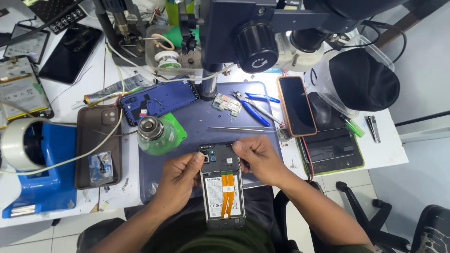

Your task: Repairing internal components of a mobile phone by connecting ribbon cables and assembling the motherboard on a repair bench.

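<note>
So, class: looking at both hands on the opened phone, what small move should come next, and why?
Probably lift the dark upper cover off the opened phone. The left hand and right hand pinch its top corners, the battery and orange flex cables below lie exposed, and the tweezers sit unused on the mat.

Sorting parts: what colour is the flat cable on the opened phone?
Orange, on the flat cable, seen best in the head view.
</note>
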